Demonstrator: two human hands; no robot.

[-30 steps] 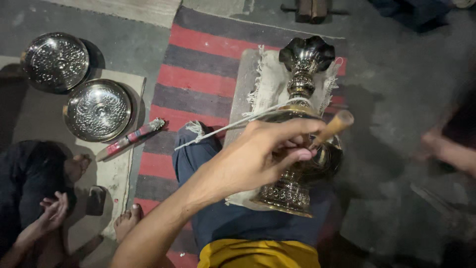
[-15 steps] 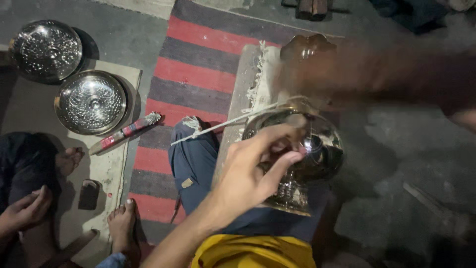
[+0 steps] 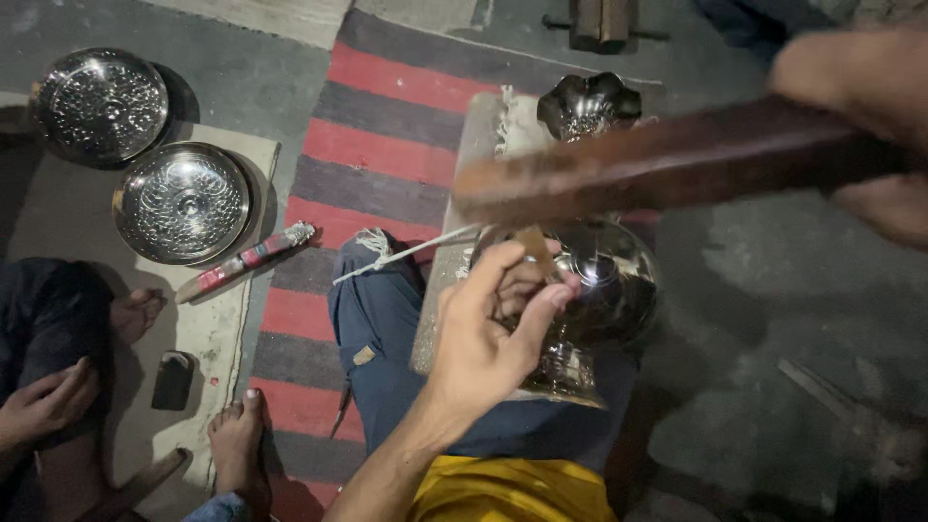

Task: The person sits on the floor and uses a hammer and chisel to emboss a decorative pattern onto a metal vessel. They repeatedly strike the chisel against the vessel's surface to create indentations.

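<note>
Sitting at the far left, another person's hand [image 3: 39, 406] rests on a dark trouser leg, with bare feet [image 3: 237, 440] just beside it. Two embossed metal dishes [image 3: 182, 201] lie on a pale mat, and a wrapped stick [image 3: 246, 261] lies near them on the edge of the red and black striped rug [image 3: 387, 126]. At the centre, the left hand [image 3: 488, 333] is closed on a small tool [image 3: 532, 249] whose tip touches the round belly of the silver vase [image 3: 604, 280]. The vase lies across the lap, its long axis running from the foot near the body to the fluted mouth pointing away, up the frame. At the right, the right hand [image 3: 860, 106], blurred, is wrapped round a wooden mallet [image 3: 667, 164] lying almost level, head pointing left above the vase.
</note>
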